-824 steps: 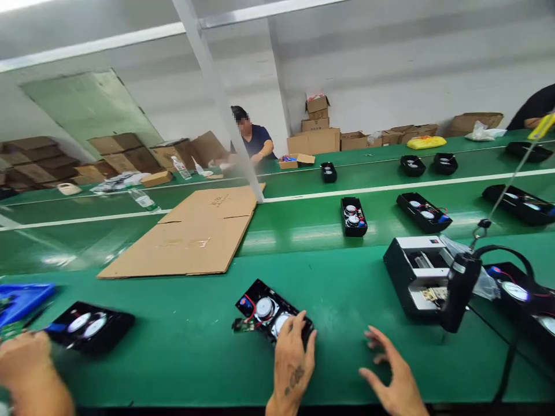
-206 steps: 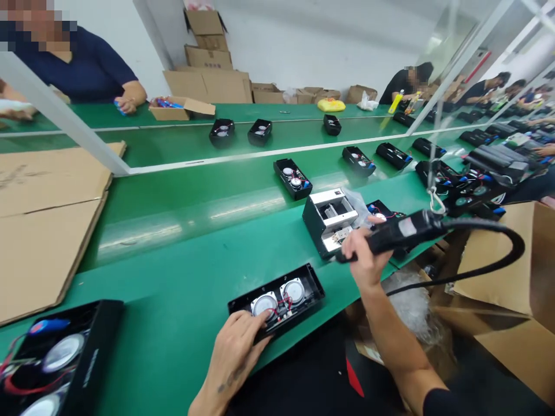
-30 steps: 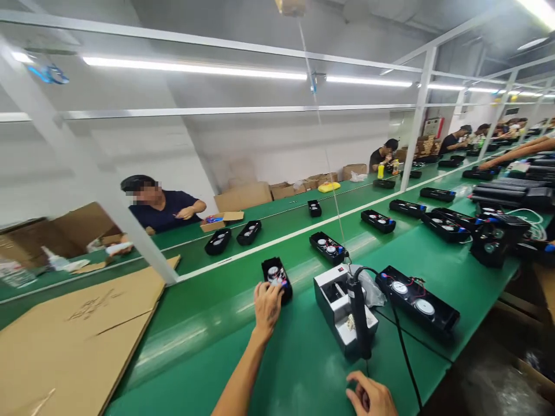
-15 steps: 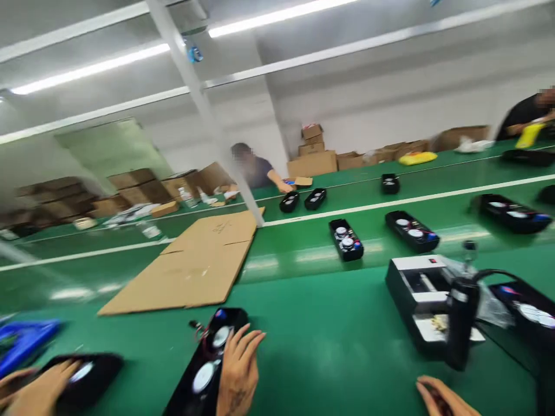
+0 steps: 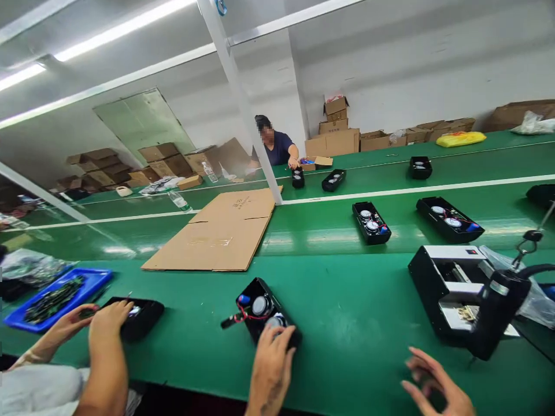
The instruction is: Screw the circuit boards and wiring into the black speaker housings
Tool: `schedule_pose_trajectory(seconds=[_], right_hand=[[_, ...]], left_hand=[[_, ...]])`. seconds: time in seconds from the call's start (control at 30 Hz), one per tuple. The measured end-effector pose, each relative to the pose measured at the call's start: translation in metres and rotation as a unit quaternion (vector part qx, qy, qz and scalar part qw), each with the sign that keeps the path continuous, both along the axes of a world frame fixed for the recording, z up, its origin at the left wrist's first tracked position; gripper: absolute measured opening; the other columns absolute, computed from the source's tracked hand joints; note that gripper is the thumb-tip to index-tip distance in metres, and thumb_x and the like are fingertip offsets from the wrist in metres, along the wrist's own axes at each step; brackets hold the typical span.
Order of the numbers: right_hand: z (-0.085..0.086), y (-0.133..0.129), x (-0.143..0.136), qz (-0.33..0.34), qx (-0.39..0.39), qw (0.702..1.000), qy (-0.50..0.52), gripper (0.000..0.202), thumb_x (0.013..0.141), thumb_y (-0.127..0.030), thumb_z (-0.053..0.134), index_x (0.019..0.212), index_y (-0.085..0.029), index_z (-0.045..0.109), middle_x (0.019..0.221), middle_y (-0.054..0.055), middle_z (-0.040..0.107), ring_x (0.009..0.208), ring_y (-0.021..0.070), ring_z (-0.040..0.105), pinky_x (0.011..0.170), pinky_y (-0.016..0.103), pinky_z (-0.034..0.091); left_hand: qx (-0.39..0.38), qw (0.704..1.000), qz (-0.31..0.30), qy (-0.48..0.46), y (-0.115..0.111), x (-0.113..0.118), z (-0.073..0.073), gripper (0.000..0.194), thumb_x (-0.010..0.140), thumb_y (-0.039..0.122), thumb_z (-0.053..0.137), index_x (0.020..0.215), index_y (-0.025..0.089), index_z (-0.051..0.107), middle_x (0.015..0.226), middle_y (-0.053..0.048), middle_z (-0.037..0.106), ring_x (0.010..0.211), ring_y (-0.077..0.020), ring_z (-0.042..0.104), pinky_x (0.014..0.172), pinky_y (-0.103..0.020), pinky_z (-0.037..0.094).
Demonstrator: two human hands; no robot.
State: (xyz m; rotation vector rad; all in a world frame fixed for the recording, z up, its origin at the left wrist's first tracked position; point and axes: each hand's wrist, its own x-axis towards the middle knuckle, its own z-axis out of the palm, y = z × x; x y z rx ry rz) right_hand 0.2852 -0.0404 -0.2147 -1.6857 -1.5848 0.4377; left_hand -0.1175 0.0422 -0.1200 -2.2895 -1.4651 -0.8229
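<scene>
On the green bench in front of me lies a black speaker housing (image 5: 254,335) with two round speakers, a blue part and red wires. A small circuit board (image 5: 233,321) hangs out over its left side on the wires. My left hand (image 5: 273,358) grips the near end of the housing, fingers over its rim and beside the nearer speaker. To the right, my right hand (image 5: 433,381) hovers over the bench, empty, with thumb and fingers apart. Above it hangs a black electric screwdriver (image 5: 498,312), in front of a black-and-white screw feeder (image 5: 429,289) holding small screws.
At left, a co-worker's hands (image 5: 106,318) work on another black housing (image 5: 145,318) beside a blue tray (image 5: 93,283) of circuit boards. Flat cardboard (image 5: 217,231) lies behind. Several housings (image 5: 372,222) sit on the belt. Another person (image 5: 280,147) works across it.
The housing before me has turned, its far end now pointing left. My left hand has shifted to its near end. My right hand shows more fully, fingers spread. The view has swung left and down.
</scene>
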Motion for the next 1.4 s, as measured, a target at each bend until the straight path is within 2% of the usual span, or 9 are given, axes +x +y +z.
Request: schedule_pose_trajectory(seconds=[0.13,0.23,0.43,0.6,0.8,0.93,1.07,1.27,1.4], right_hand=[[0.047,0.011,-0.075,0.095,0.144,0.974,-0.146,0.111,0.094,-0.082,0.055,0.173,-0.01,0.025,0.16,0.019,0.036,0.153,0.0198,0.048,0.111,0.022,0.06],[0.056,0.017,-0.092,0.072,0.172,0.973,-0.133,0.09,0.104,-0.047,0.049,0.178,-0.013,0.009,0.163,0.019,0.03,0.162,0.0185,0.035,0.121,0.029,0.055],[0.058,0.017,0.001,0.149,0.043,0.978,-0.136,0.121,0.074,-0.038,0.084,0.175,-0.021,0.02,0.162,0.011,0.034,0.157,0.0128,0.04,0.131,0.023,0.05],[0.095,0.01,0.073,0.162,-0.112,0.972,-0.13,0.1,0.08,-0.028,0.078,0.172,-0.025,0.039,0.167,0.007,0.025,0.162,0.0144,0.035,0.138,0.031,0.044],[0.125,-0.006,0.024,0.114,0.121,0.982,-0.087,0.03,0.096,-0.031,0.071,0.118,-0.011,0.067,0.127,0.007,0.059,0.129,0.0048,0.052,0.116,0.019,0.044],[0.112,-0.008,-0.047,0.096,0.184,0.977,-0.047,0.036,0.101,-0.044,0.065,0.103,-0.008,0.068,0.102,0.007,0.062,0.107,0.0051,0.051,0.099,0.02,0.037],[0.104,0.003,-0.083,0.013,0.216,0.976,0.008,0.023,0.103,-0.02,0.05,0.097,-0.007,0.068,0.101,0.006,0.064,0.109,0.0035,0.055,0.1,0.019,0.041],[0.126,0.035,-0.041,-0.061,0.002,0.979,0.195,0.037,0.102,-0.04,0.064,0.11,-0.006,0.077,0.101,0.006,0.067,0.092,-0.0024,0.064,0.087,0.005,0.053],[0.14,0.048,0.003,0.113,-0.063,0.973,0.193,0.041,0.1,-0.047,0.068,0.103,-0.009,0.082,0.095,0.005,0.068,0.087,-0.0042,0.063,0.085,0.004,0.051]], left_hand=[[-0.128,0.979,-0.086,-0.136,-0.011,0.122,0.01,0.03,0.098,0.013,0.056,0.127,0.018,0.064,0.114,-0.012,0.073,0.106,-0.0235,0.073,0.092,-0.04,0.066],[-0.188,0.94,-0.244,-0.147,-0.024,0.156,0.025,0.041,0.098,0.009,0.054,0.137,0.018,0.061,0.123,-0.011,0.074,0.116,-0.0217,0.072,0.099,-0.036,0.064],[-0.1,0.917,-0.326,-0.205,-0.013,0.12,0.062,0.02,0.104,0.008,0.058,0.12,0.018,0.066,0.108,-0.005,0.076,0.119,-0.0141,0.068,0.104,-0.025,0.059],[-0.118,0.929,-0.305,-0.176,0.009,0.099,0.054,0.016,0.109,0.016,0.057,0.119,0.022,0.067,0.1,-0.001,0.073,0.121,-0.0131,0.065,0.108,-0.025,0.054],[-0.151,0.921,-0.326,-0.149,0.016,0.114,0.026,0.011,0.107,0.034,0.065,0.109,0.025,0.07,0.115,-0.005,0.072,0.146,-0.0194,0.051,0.117,-0.036,0.051],[-0.184,0.907,-0.349,-0.147,0.018,0.126,0.024,0.009,0.107,0.022,0.062,0.102,0.025,0.07,0.117,-0.004,0.072,0.15,-0.019,0.048,0.126,-0.043,0.042],[-0.222,0.891,-0.365,-0.155,0.02,0.127,0.023,0.007,0.105,0.02,0.063,0.102,0.024,0.067,0.11,-0.002,0.073,0.148,-0.018,0.05,0.121,-0.038,0.046],[-0.231,0.893,-0.353,-0.156,0.024,0.128,0.017,0.016,0.107,0.024,0.064,0.122,0.023,0.063,0.108,0.002,0.074,0.108,-0.0116,0.07,0.127,-0.039,0.037],[-0.211,0.908,-0.317,-0.175,0.022,0.139,0.015,0.022,0.107,0.016,0.061,0.129,0.02,0.061,0.106,0.002,0.073,0.091,-0.0087,0.069,0.125,-0.037,0.037]])
